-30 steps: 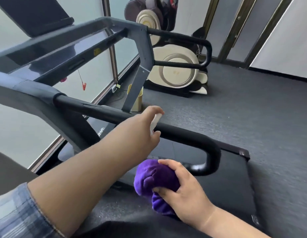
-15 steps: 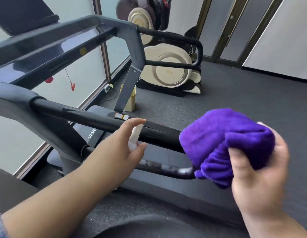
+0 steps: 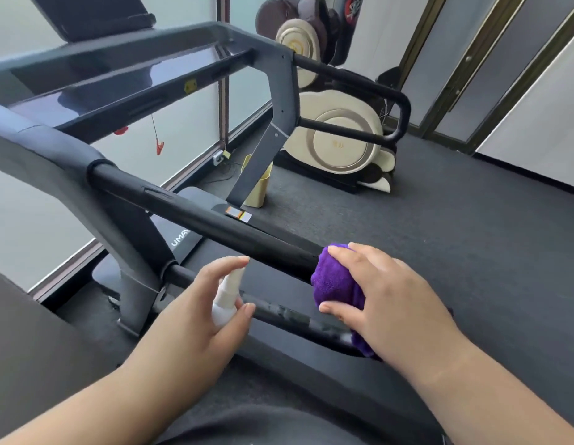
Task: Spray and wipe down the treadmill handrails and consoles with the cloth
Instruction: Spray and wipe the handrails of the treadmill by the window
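Observation:
A black near handrail runs from the grey treadmill upright at left down to the right. My right hand grips a bunched purple cloth and holds it against the curved end of that rail. My left hand holds a small white spray bottle, index finger on its top, just left of the cloth and above the rail's lower bar. The glossy console spans the upper left, and the far handrail loops at the upper right.
A beige and brown exercise machine stands beyond the far rail. A yellow container sits on the floor by the far upright. A red safety clip hangs under the console. Frosted window panels line the left; dark carpet spreads to the right.
My right hand has come down from mid-air and set the purple cloth onto the end of the near handrail. My left hand with the bottle has drawn back slightly below the rail.

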{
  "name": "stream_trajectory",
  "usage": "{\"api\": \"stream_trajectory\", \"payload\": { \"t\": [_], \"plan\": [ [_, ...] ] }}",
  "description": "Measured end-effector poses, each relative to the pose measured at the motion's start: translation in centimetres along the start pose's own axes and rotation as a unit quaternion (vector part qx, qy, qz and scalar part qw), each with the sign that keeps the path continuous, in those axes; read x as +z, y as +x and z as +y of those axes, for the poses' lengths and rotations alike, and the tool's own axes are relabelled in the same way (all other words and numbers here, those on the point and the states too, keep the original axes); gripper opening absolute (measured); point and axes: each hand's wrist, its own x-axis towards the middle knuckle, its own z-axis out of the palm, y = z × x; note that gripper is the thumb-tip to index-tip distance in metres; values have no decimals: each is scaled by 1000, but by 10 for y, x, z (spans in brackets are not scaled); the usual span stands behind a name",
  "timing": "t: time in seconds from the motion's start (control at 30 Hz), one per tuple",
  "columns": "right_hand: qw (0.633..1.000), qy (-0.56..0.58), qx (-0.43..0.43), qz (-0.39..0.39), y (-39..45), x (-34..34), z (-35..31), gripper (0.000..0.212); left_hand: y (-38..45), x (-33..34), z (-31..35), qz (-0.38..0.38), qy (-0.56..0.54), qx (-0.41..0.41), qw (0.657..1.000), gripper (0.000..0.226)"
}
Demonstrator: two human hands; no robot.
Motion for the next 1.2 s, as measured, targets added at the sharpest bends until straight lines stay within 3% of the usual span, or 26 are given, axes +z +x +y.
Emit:
{"api": "stream_trajectory", "payload": {
  "t": [0.13, 0.27, 0.37, 0.47, 0.6, 0.77, 1.0, 1.2],
  "plan": [
    [992, -108, -54, -22, 46, 1, -47, 96, -13, 3, -12, 21, -64, 3, 998, 53],
    [992, -66, -81, -66, 101, 5, -95, 80, -23, 13, -19, 26, -176, -21, 984, 51],
    [995, 10, -61, -82, 107, 3, -96, 67, -23, 17, -21, 34, -195, -33, 980, 53],
    [995, 47, -5, -90, 82, -6, -70, 72, -22, 14, -24, 46, -201, -32, 978, 55],
    [994, 15, 53, -98, 50, -11, -47, 82, -23, 3, -33, 70, -171, -40, 982, 58],
    [987, -152, -42, -42, 68, 3, -83, 86, -27, -12, -38, 92, -183, -54, 977, 64],
    [987, -98, -124, -33, 161, 23, -177, 68, -41, -26, -50, 112, -168, -64, 977, 63],
    [985, -40, -154, -65, 219, 40, -231, 69, -39, -25, -42, 107, -187, -74, 974, 63]
  ]
}}
